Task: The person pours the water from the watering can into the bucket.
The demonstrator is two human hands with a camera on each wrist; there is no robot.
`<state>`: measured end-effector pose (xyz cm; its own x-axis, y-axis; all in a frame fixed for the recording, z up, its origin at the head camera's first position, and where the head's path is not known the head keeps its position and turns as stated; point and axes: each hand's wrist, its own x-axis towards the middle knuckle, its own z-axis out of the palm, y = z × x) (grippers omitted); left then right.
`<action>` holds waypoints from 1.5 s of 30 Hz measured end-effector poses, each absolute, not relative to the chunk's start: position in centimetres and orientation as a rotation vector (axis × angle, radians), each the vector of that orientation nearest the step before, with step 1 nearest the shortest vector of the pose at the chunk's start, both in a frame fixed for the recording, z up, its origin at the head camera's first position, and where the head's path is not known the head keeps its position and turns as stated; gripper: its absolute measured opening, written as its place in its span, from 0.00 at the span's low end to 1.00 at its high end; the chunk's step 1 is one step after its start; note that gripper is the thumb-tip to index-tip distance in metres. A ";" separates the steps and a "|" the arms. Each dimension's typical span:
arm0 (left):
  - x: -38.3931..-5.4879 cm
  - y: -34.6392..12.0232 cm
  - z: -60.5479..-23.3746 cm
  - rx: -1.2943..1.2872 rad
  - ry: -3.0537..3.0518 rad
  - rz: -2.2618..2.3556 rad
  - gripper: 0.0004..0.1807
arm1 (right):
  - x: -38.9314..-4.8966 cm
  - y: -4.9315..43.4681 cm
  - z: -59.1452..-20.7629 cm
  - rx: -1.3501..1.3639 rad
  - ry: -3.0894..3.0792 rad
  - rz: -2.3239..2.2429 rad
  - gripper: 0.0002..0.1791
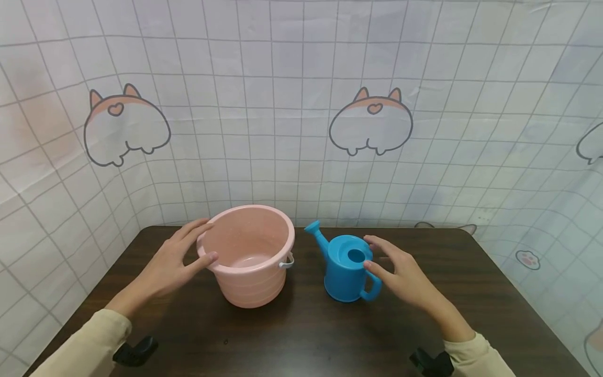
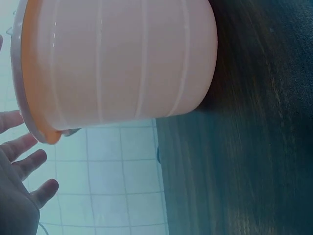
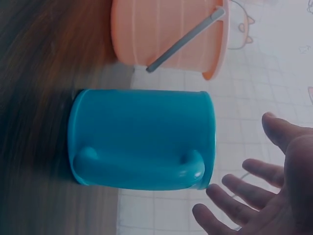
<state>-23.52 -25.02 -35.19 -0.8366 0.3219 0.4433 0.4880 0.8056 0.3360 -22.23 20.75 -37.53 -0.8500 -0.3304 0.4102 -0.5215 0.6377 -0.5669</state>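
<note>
A pink bucket (image 1: 252, 285) stands upright on the dark table, its grey handle (image 3: 188, 39) hanging down at the right side. Beside its left rim is my left hand (image 1: 171, 264), thumb and fingers spread; the fingertips (image 2: 19, 147) are at the rim, and whether they press on it I cannot tell. To the right of the bucket stands a blue watering can (image 1: 343, 277), spout pointing left, handle (image 3: 139, 169) toward the right. My right hand (image 1: 402, 272) hovers by the can's top right edge with fingers extended and apart, gripping nothing.
The dark wooden table (image 1: 292, 340) spreads under both things. Behind it and at both sides hangs a white gridded cloth (image 1: 264, 104) with cartoon dog drawings. Black wrist devices (image 1: 136, 352) are at both sleeves.
</note>
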 end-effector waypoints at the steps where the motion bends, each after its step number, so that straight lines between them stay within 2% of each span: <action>1: -23.6 -25.1 -35.2 -0.610 -2.627 -0.644 0.35 | -22.2 20.7 -37.5 0.688 -2.592 1.040 0.29; 16: -24.2 -25.1 -36.0 -0.557 -2.672 -0.863 0.33 | -22.3 20.6 -38.3 0.646 -2.540 1.120 0.28; 30: -24.6 -25.7 -36.8 -0.566 -2.653 -0.991 0.32 | -22.2 20.7 -39.5 0.599 -2.592 1.138 0.43; 45: -24.7 -25.8 -37.2 -0.589 -2.629 -1.141 0.32 | -22.3 21.2 -40.5 0.516 -2.624 1.249 0.42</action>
<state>-24.66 -25.81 -37.17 -0.8969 0.2739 0.3472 0.4407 0.6192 0.6499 -22.30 21.19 -40.47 -0.9213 -0.2280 0.3149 -0.3882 0.5844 -0.7126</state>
